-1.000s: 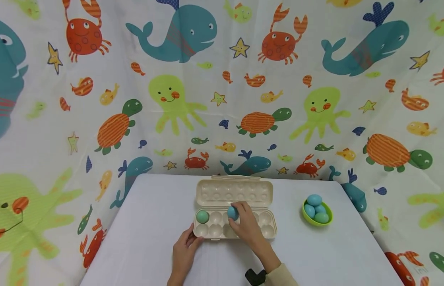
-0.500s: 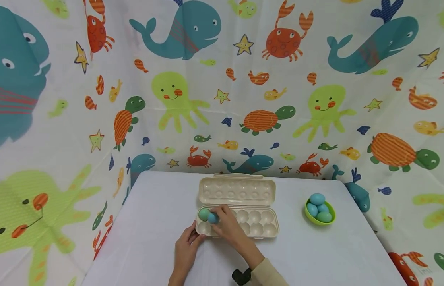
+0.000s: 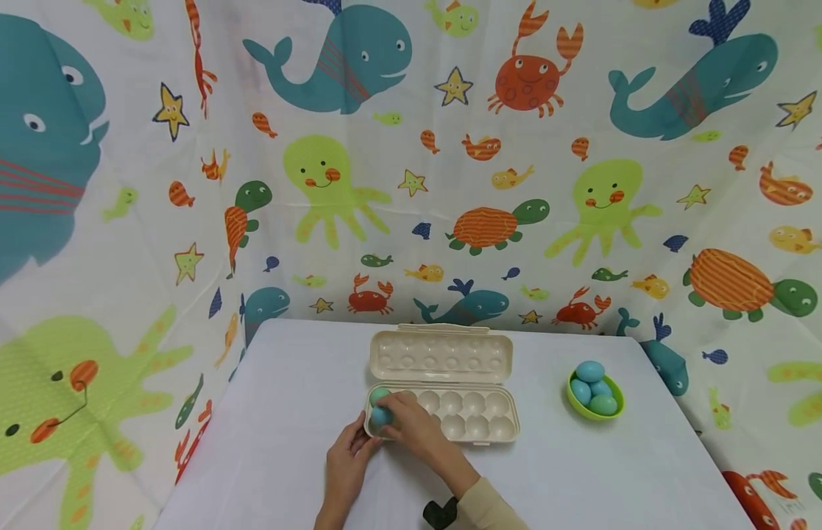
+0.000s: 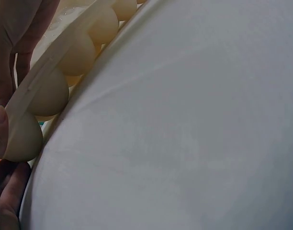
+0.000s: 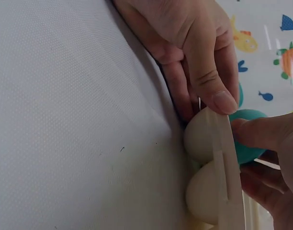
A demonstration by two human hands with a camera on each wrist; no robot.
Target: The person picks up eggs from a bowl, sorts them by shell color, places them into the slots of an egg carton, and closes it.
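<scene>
We see a person's two bare hands at the near left corner of a cream-coloured egg carton (image 3: 477,425), which lies open on a white-covered table (image 3: 291,397). The left hand (image 3: 346,453) grips that corner of the carton, its thumb against the near side and its fingers around the left end. The right hand (image 3: 413,428) reaches over the carton's near edge and pinches a blue egg (image 3: 381,417) between thumb and fingers, at the carton's near left cup. We cannot tell whether the egg touches the bottom of the cup.

Just behind it, in the carton's far left cup, we find a green egg (image 3: 379,395), partly covered by the right hand. From there the carton's two rows of rounded cups run to its right end; the hand hides some of them. The lid (image 3: 441,356) is folded back along the carton's far side, showing its dimpled inside.

Near side of the carton, at the right arm, we make out a beige sleeve (image 3: 493,506) and, beside it, a dark object (image 3: 440,513) whose nature we cannot tell.

Well to the right of the carton stands a lime-green bowl (image 3: 596,416) with blue eggs (image 3: 590,372) and another green egg (image 3: 603,405) heaped inside. Beyond the carton, a white cloth (image 3: 411,213) hangs, printed with whales, crabs, turtles, octopuses and starfish.
</scene>
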